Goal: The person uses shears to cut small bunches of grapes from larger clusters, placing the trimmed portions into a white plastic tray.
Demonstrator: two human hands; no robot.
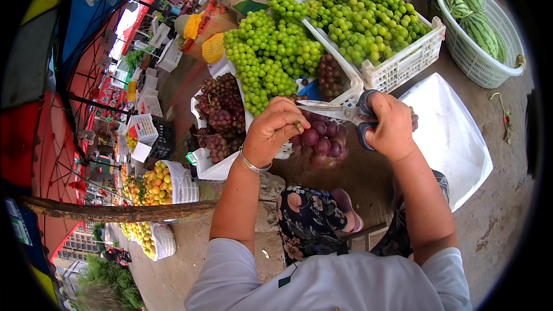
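My left hand (281, 129) pinches the stem of a bunch of purple grapes (322, 140), which hangs over the ground in front of my knees. In my right hand (391, 125) is a pair of scissors (341, 111) with dark-wrapped handles; the blades point at my left hand, above the bunch. Part of a small grape cluster (414, 119) shows behind my right hand. Green grapes (276, 56) fill a crate just beyond, with a dark red bunch (331, 77) at its near corner. More dark red grapes (221, 114) lie in a white foam box at the left.
A white plastic crate (404, 65) of green grapes stands beyond. Watermelons (479, 34) fill a white basket (471, 65) at the far right. A white plastic-covered container (453, 138) stands beside my right arm. A wooden pole (129, 212) crosses at left, near baskets of yellow-orange fruit (157, 183).
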